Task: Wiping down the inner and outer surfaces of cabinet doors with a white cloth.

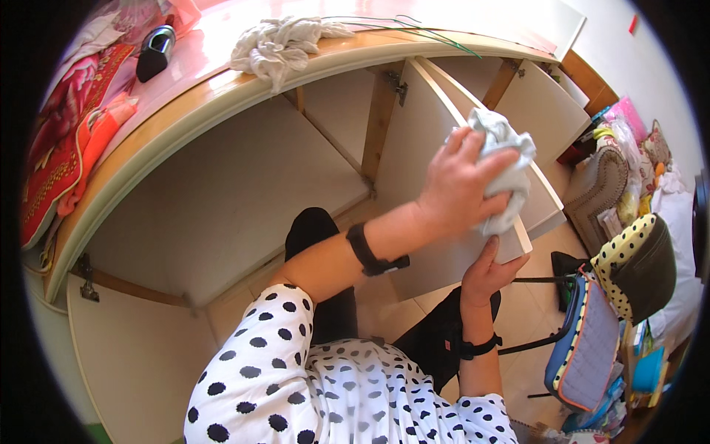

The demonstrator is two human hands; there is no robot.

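Note:
My left hand (457, 186) grips a crumpled white cloth (502, 177) and presses it over the edge of an open white cabinet door (427, 166). Its fingers spread across the cloth. Lower down, my right hand (491, 272) holds that door's outer corner between thumb and fingers. A second open door (546, 194) stands close behind the first, partly hidden by the cloth. Both doors belong to a long low cabinet (233, 188) with a wooden top rim.
A cream cloth (283, 47) and thin green wires (410, 30) lie on the cabinet top, near a dark bottle-like object (156, 53) and red fabric (77, 144). Other doors stand open at left (138, 355) and right (543, 111). A folding chair (588, 338) is at right.

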